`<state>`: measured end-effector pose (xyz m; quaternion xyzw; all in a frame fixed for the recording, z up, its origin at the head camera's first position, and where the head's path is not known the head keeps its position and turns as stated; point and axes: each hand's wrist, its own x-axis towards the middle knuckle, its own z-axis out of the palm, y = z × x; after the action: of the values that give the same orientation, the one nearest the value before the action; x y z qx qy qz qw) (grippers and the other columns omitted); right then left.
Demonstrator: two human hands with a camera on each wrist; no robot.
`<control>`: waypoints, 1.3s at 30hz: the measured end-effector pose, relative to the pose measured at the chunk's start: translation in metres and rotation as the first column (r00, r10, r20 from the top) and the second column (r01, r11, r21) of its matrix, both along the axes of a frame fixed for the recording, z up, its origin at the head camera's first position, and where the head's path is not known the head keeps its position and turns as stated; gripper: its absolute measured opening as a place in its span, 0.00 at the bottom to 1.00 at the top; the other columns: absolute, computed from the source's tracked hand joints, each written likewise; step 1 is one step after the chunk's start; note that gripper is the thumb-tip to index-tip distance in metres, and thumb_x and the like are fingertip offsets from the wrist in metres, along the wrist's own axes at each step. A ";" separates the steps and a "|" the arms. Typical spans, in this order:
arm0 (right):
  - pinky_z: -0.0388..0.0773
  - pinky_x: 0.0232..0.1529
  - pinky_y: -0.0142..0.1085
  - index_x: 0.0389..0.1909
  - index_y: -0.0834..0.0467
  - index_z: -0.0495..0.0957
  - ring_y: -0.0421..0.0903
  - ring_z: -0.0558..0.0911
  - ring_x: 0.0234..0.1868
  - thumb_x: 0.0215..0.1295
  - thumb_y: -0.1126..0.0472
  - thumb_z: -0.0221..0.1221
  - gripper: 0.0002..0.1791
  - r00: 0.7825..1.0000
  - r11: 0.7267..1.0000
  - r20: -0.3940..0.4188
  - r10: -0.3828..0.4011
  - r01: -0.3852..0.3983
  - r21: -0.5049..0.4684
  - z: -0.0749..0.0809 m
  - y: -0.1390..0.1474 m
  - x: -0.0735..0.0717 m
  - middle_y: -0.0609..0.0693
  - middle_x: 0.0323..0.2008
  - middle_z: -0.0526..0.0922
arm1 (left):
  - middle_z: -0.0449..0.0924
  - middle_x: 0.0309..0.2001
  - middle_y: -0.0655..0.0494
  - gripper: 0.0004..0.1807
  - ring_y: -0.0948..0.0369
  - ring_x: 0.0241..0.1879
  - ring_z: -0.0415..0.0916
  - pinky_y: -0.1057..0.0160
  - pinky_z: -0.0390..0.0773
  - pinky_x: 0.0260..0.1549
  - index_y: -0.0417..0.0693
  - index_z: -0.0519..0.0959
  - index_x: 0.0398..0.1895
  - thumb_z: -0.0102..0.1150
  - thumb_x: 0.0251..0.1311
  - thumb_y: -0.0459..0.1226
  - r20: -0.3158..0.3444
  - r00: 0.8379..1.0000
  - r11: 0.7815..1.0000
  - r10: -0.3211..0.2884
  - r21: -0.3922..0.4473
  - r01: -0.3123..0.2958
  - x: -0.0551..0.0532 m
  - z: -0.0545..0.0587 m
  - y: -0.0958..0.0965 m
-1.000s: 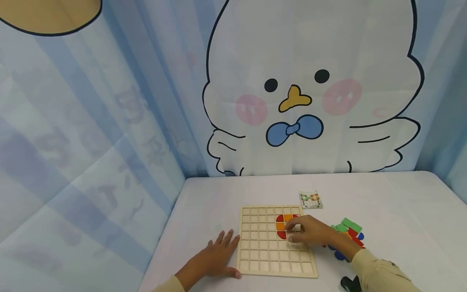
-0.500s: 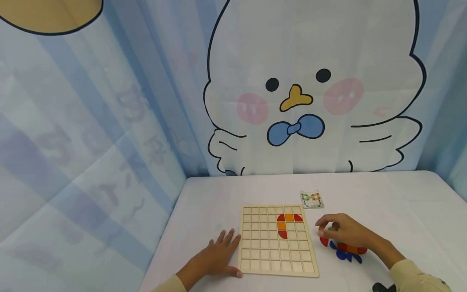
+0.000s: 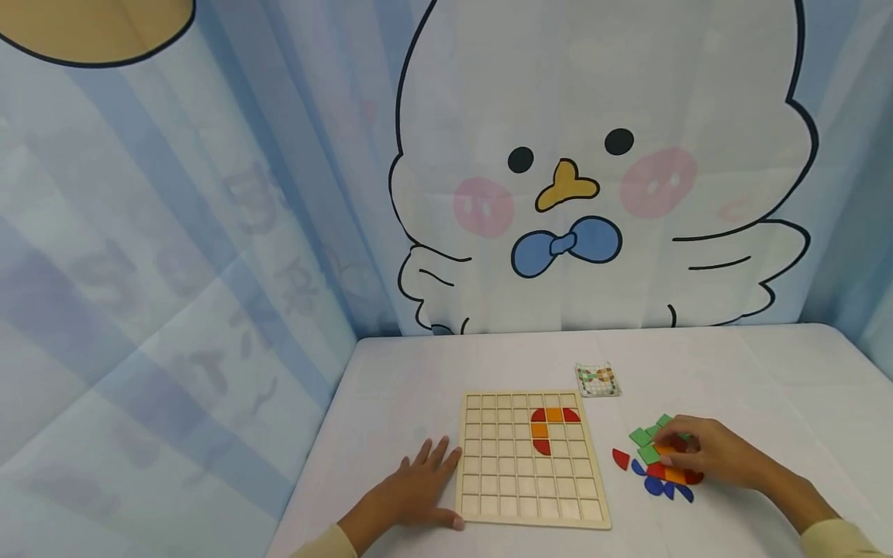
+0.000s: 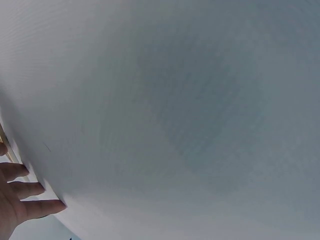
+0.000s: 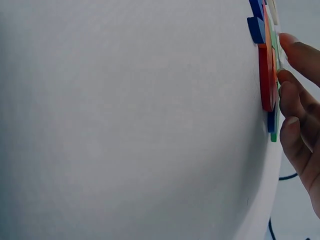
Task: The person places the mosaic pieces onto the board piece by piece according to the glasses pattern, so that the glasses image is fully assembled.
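In the head view my left hand (image 3: 418,488) lies with fingers spread on the table, fingertips and thumb at the left edge of a wooden grid board (image 3: 488,465). Toward the board's upper right sit red quarter-round pieces (image 3: 541,447) and orange square pieces (image 3: 539,430). My right hand (image 3: 725,453) is over a heap of loose flat pieces, its bent fingers and thumb apart around orange and red ones. Green squares (image 3: 639,438) and blue pieces (image 3: 653,486) show beside it. In the right wrist view the fingertips are close to the heap's edge; no held piece is visible.
A small pattern card (image 3: 597,380) lies behind the board's far right corner. One red quarter-round piece (image 3: 621,459) sits apart between board and heap. A cartoon-printed curtain (image 3: 558,294) hangs behind the white table (image 3: 405,372).
My right hand has moved from the board rightward to the heap, leaving a red quarter-round piece at the board's upper right. My left hand has stayed in place.
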<state>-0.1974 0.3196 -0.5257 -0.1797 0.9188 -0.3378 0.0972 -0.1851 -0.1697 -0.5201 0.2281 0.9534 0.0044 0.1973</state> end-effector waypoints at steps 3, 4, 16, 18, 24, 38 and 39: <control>0.72 0.27 0.27 0.45 0.52 0.85 0.34 0.70 0.29 0.60 0.51 0.70 0.15 0.999 0.999 -0.022 -0.025 0.026 0.042 -0.002 0.003 0.000 0.45 0.39 0.79 | 0.47 0.81 0.48 0.61 0.41 0.78 0.49 0.33 0.67 0.63 0.60 0.52 0.81 0.56 0.45 0.76 0.002 1.000 1.000 0.005 -0.002 -0.005 0.000 0.000 0.001; 0.72 0.27 0.27 0.45 0.53 0.85 0.34 0.70 0.29 0.60 0.51 0.70 0.15 0.999 0.998 -0.031 -0.028 0.030 0.055 -0.002 0.004 0.000 0.45 0.38 0.79 | 0.47 0.81 0.48 0.61 0.41 0.78 0.49 0.33 0.67 0.63 0.60 0.52 0.81 0.56 0.45 0.77 0.003 1.000 1.000 0.006 -0.002 -0.006 0.000 0.000 0.001; 0.71 0.30 0.27 0.43 0.52 0.89 0.34 0.69 0.32 0.57 0.51 0.71 0.15 0.996 0.988 -0.051 -0.077 0.083 0.132 -0.002 0.001 -0.003 0.43 0.32 0.74 | 0.47 0.81 0.48 0.61 0.41 0.78 0.49 0.33 0.68 0.63 0.60 0.52 0.81 0.56 0.44 0.77 -0.006 1.000 1.000 0.005 -0.008 -0.005 0.000 0.000 0.001; 0.70 0.30 0.27 0.44 0.52 0.89 0.34 0.69 0.33 0.57 0.51 0.71 0.15 0.996 0.986 -0.041 -0.082 0.087 0.141 -0.002 0.001 -0.004 0.43 0.32 0.73 | 0.47 0.81 0.48 0.61 0.41 0.78 0.49 0.33 0.68 0.63 0.60 0.52 0.81 0.56 0.44 0.77 -0.006 1.000 1.000 0.003 -0.008 -0.003 -0.001 0.000 0.001; 0.73 0.35 0.25 0.44 0.52 0.88 0.37 0.72 0.36 0.57 0.50 0.71 0.16 0.998 0.985 -0.024 -0.065 0.068 0.157 0.001 0.000 -0.007 0.43 0.34 0.74 | 0.47 0.81 0.48 0.61 0.41 0.78 0.49 0.33 0.68 0.63 0.60 0.53 0.80 0.56 0.45 0.76 -0.004 1.000 1.000 0.002 -0.004 -0.002 0.000 0.001 0.001; 0.77 0.35 0.27 0.40 0.51 0.83 0.37 0.74 0.34 0.59 0.58 0.71 0.09 0.999 0.997 0.006 -0.036 0.035 0.074 0.003 0.000 -0.007 0.44 0.36 0.80 | 0.47 0.81 0.48 0.61 0.41 0.78 0.49 0.33 0.67 0.63 0.60 0.52 0.81 0.55 0.45 0.77 -0.004 1.000 1.000 -0.002 -0.014 0.002 -0.001 -0.001 0.000; 0.76 0.33 0.26 0.40 0.52 0.83 0.37 0.73 0.32 0.60 0.59 0.70 0.09 0.999 0.998 0.020 -0.031 0.030 0.057 0.003 0.000 -0.007 0.44 0.35 0.80 | 0.47 0.81 0.48 0.62 0.41 0.78 0.49 0.33 0.67 0.63 0.60 0.52 0.81 0.55 0.45 0.77 -0.001 1.000 1.000 0.000 -0.014 0.000 -0.001 -0.001 0.000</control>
<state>-0.2047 0.3201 -0.5229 -0.1594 0.9296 -0.3148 0.1065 -0.1858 -0.1693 -0.5213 0.2266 0.9536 -0.0026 0.1984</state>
